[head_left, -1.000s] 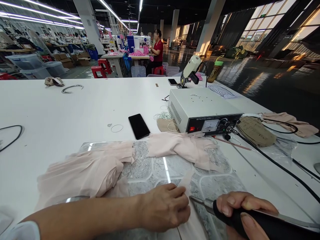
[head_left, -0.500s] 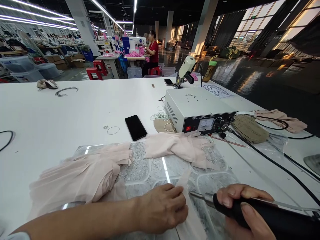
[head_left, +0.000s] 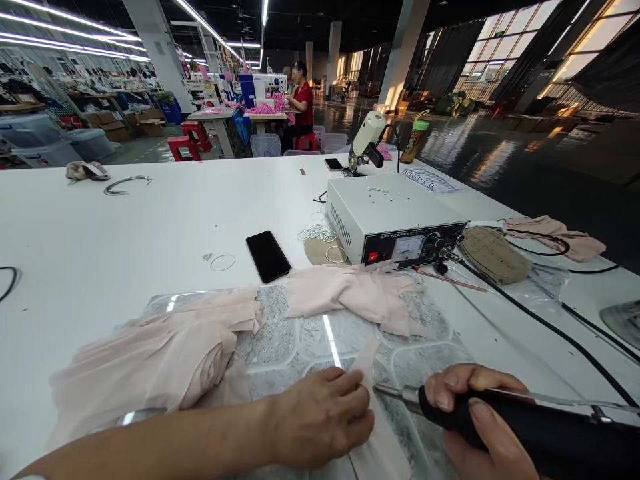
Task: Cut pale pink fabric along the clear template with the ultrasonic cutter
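My left hand (head_left: 325, 417) lies across the front of the table with its fingers curled on a pale pink fabric strip (head_left: 383, 443), pinching it against a clear patterned mat (head_left: 270, 347). From the right, my right hand (head_left: 480, 407) grips a black corded handpiece (head_left: 540, 427). Its thin metal tip (head_left: 387, 391) points left and meets or nearly meets the strip's right edge, close to my left fingertips. A layered pile of the same fabric (head_left: 160, 353) lies left of my hands, and a smaller bunch (head_left: 350, 293) lies beyond them.
A grey control box (head_left: 395, 213) with a dial stands behind, its black cable (head_left: 530, 323) crossing the right side. A phone (head_left: 269, 256), elastic rings (head_left: 317, 233), a brown fabric stack (head_left: 495, 255) and a bottle (head_left: 415, 139) are on the table. A person (head_left: 300, 103) sits at a sewing machine beyond.
The whole view has shifted slightly. My hands, the fabric strip and the handpiece keep nearly the same places relative to each other.
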The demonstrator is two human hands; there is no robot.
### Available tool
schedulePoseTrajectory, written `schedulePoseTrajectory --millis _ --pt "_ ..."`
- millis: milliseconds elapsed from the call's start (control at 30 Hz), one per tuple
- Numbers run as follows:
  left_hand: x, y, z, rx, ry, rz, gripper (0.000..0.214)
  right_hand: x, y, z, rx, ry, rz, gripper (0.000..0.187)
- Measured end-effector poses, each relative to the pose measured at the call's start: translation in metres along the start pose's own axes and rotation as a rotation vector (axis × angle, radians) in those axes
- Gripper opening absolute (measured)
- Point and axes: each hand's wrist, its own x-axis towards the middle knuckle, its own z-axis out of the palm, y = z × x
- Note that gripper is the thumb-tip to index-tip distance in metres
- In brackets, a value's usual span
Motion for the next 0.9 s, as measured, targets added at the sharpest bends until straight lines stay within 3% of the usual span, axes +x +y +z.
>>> schedulePoseTrajectory --millis 267,467,800,900 --pt "0.001 -0.001 -0.002 -0.055 -0.015 -0.032 0.01 0.001 0.008 -0.015 0.008 -0.129 0.029 0.006" --pt "0.001 -0.002 -0.003 -0.086 -0.037 -0.036 0.011 0.004 0.007 -0.011 0.006 -0.102 -0.012 0.006" --pt "0.0 -0.002 -0.001 -0.044 -0.007 -0.039 0.009 0.008 0.006 -0.012 -0.022 -0.03 0.057 0.015" --pt "0.0 -0.001 -0.001 -0.038 -0.006 -0.042 0.009 0.011 0.005 -0.011 -0.001 -0.099 0.07 0.013"
